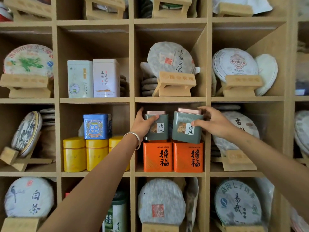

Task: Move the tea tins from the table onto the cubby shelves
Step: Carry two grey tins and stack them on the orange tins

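Two grey-green tea tins with pink lids sit in one cubby of the wooden shelf (169, 99), each on top of an orange tin. My left hand (142, 124) grips the left green tin (158, 129) from its left side. My right hand (212, 122) holds the right green tin (185, 128) at its upper right corner. That tin stands slightly tilted. The left orange tin (158, 156) and the right orange tin (188, 157) fill the cubby floor side by side. The table is out of view.
The cubby to the left holds a blue tin (97, 126) on several yellow tins (86, 154). Above it stand two white tins (93, 78). Round wrapped tea cakes on wooden stands (173, 84) fill the other cubbies. A silver bangle (135, 136) circles my left wrist.
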{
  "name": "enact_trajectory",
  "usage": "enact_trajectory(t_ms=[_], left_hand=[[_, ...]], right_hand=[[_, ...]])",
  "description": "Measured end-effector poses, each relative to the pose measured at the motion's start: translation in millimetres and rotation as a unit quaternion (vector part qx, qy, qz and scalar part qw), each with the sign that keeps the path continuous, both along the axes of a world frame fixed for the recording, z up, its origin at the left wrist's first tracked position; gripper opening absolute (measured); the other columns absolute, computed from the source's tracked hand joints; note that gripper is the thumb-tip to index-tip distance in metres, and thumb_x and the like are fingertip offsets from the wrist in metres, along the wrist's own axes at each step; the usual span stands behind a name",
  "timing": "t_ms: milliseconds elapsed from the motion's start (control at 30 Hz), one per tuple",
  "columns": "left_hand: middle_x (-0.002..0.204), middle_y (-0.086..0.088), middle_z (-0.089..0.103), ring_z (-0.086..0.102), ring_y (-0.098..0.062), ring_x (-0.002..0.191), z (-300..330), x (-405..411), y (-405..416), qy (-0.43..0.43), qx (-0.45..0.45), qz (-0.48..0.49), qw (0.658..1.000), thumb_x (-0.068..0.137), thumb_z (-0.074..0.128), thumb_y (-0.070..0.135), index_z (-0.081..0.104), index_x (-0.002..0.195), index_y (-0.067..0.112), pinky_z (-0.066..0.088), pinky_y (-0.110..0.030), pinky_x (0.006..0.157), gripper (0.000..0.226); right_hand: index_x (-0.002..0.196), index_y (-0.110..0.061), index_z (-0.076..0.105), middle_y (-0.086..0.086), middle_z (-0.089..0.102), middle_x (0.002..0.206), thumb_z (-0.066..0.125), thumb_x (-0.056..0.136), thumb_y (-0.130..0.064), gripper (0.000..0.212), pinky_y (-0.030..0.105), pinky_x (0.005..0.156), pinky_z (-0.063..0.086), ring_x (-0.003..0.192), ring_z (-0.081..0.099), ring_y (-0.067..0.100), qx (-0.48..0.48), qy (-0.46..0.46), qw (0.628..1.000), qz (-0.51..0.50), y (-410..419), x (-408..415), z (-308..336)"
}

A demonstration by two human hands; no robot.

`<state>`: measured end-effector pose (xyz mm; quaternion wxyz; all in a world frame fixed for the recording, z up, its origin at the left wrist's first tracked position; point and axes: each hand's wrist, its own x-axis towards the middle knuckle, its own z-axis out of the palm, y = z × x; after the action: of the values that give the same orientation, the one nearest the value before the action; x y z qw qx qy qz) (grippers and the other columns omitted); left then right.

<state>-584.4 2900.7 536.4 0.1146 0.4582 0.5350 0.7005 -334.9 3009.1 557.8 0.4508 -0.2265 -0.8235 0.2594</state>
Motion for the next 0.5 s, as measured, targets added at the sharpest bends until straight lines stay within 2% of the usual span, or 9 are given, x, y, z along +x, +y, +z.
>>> enact_trajectory(t_ms=[100,200,267,367,433,500], left_hand=[[0.118,0.001,0.055,0.065,-0.012,0.093,0,0,-1,0.021,-0.030,0.003,0.999,0.077,0.076,0.039,0.019,0.149,0.029,0.053,-0.026,0.070,0.092],[0.106,0.008,0.057,0.063,-0.011,0.092,0,0,-2,0.022,-0.049,0.005,0.999,0.078,0.074,0.041,0.020,0.148,0.025,0.051,-0.025,0.068,0.091],[0.100,0.010,0.056,0.062,-0.010,0.091,1,0,-2,0.019,-0.053,0.002,0.998,0.078,0.074,0.041,0.022,0.147,0.023,0.050,-0.025,0.067,0.088],[0.106,0.004,0.060,0.063,-0.010,0.090,0,-1,-2,0.019,-0.052,0.001,0.998,0.078,0.074,0.040,0.029,0.142,0.021,0.051,-0.026,0.069,0.080],[0.103,0.006,0.061,0.064,-0.012,0.091,0,-2,-1,0.015,-0.049,0.001,0.999,0.077,0.075,0.040,0.031,0.142,0.019,0.052,-0.027,0.071,0.081],[0.101,0.007,0.059,0.064,-0.012,0.091,0,-3,-1,0.013,-0.048,0.002,0.999,0.077,0.075,0.041,0.029,0.144,0.019,0.052,-0.027,0.071,0.084]], right_hand=[[0.129,-0.027,0.048,-0.009,0.056,0.113,0.079,0.067,-0.041,0.071,0.025,0.077,0.048,0.105,0.055,0.011,0.020,-0.009,0.999,-0.029,-4,-7,5],[0.115,-0.029,0.050,-0.016,0.053,0.096,0.079,0.067,-0.042,0.058,0.017,0.063,0.038,0.094,0.052,0.009,0.047,-0.027,0.996,-0.068,-10,-15,10],[0.111,-0.026,0.049,-0.013,0.052,0.093,0.078,0.066,-0.043,0.056,0.017,0.059,0.036,0.089,0.050,0.009,0.052,-0.052,0.994,-0.086,-12,-21,14],[0.123,-0.018,0.045,-0.004,0.053,0.105,0.078,0.066,-0.041,0.070,0.019,0.058,0.036,0.094,0.051,0.014,0.042,-0.094,0.990,-0.100,-12,-28,20],[0.125,-0.014,0.042,-0.001,0.055,0.108,0.079,0.065,-0.039,0.075,0.021,0.059,0.040,0.098,0.053,0.016,0.018,-0.126,0.987,-0.100,-12,-32,24],[0.113,-0.013,0.048,0.000,0.058,0.104,0.078,0.068,-0.037,0.059,0.025,0.061,0.046,0.098,0.056,0.018,-0.017,-0.164,0.982,-0.088,-12,-37,29]])
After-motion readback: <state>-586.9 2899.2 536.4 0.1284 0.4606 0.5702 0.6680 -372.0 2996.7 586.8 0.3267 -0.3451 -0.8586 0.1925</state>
